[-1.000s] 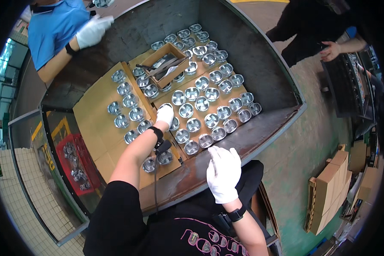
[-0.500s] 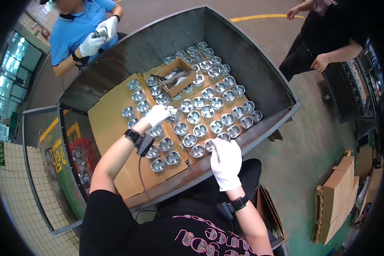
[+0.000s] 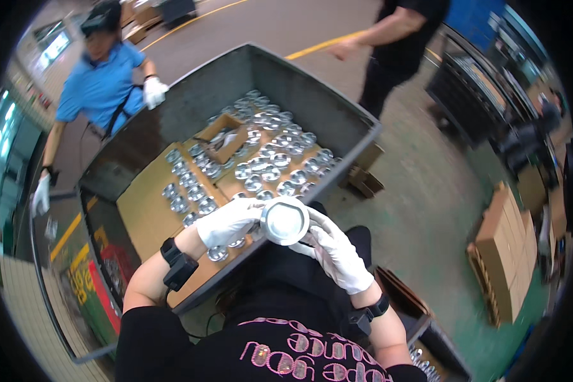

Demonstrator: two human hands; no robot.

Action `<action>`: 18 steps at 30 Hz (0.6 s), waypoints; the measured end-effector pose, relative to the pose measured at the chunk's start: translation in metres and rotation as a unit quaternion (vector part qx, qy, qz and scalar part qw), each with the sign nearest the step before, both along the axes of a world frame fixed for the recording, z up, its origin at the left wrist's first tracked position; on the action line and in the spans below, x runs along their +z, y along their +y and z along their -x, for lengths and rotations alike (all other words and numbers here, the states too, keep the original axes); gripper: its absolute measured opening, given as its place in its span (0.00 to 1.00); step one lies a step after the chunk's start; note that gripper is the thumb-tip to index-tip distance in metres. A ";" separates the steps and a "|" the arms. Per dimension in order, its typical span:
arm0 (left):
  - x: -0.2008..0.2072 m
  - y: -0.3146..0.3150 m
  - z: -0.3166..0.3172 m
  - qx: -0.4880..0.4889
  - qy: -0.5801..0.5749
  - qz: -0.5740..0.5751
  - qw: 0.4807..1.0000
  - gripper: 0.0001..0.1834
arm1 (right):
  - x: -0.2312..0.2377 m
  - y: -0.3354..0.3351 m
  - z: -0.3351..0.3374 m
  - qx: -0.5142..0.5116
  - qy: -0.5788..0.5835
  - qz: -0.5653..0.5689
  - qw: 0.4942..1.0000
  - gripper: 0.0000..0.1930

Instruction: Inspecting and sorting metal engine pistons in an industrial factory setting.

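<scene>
A silvery metal piston is held up close to my chest, its flat round crown turned to the view. White-gloved, my left hand is closed on its left side. Gripping the opposite side is my right hand, also in a white glove, with fingers bent around the edge. Part of the fingers is hidden behind the piston. Beyond my hands, rows of similar pistons stand on brown cardboard inside a large grey metal bin.
A small cardboard box of dark items sits among the pistons. A person in a blue shirt stands at the bin's far left, a person in black beyond it. Stacked cartons lie right; a metal rail curves at left.
My hands have come together over the bin's near edge, bringing a piston up toward me. My view has shifted. The blue-shirted person's hands, together before, are now apart.
</scene>
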State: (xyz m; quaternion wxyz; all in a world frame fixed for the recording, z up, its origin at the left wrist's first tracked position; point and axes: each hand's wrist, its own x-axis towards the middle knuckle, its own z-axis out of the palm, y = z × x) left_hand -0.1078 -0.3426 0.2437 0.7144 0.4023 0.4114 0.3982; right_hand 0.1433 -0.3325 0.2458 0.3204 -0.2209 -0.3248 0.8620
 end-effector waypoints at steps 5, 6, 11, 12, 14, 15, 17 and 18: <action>0.004 0.008 -0.042 -0.124 -0.012 0.100 0.987 0.14 | -0.004 -0.029 -0.038 -0.075 0.005 0.040 0.996 0.34; 0.003 0.009 -0.047 -0.148 -0.015 0.107 0.983 0.14 | -0.008 -0.034 -0.041 -0.084 0.003 0.045 0.995 0.34; -0.023 0.012 -0.057 -0.181 -0.032 0.131 0.974 0.18 | -0.028 -0.044 -0.047 -0.162 -0.032 0.059 0.984 0.33; -0.023 0.010 -0.056 -0.177 -0.032 0.136 0.974 0.18 | -0.030 -0.044 -0.047 -0.172 -0.037 0.060 0.983 0.32; -0.016 0.004 -0.052 -0.138 0.057 0.127 0.981 0.22 | -0.033 -0.042 -0.046 -0.170 -0.042 0.069 0.982 0.31; -0.012 0.002 -0.047 -0.139 0.094 0.132 0.977 0.23 | -0.036 -0.041 -0.045 -0.177 -0.053 0.065 0.981 0.31; -0.001 -0.012 -0.031 -0.174 0.225 0.081 0.955 0.22 | -0.038 -0.040 -0.043 -0.189 -0.074 0.060 0.977 0.30; 0.007 -0.019 -0.021 -0.205 0.301 0.053 0.930 0.21 | -0.040 -0.039 -0.040 -0.183 -0.075 0.060 0.978 0.30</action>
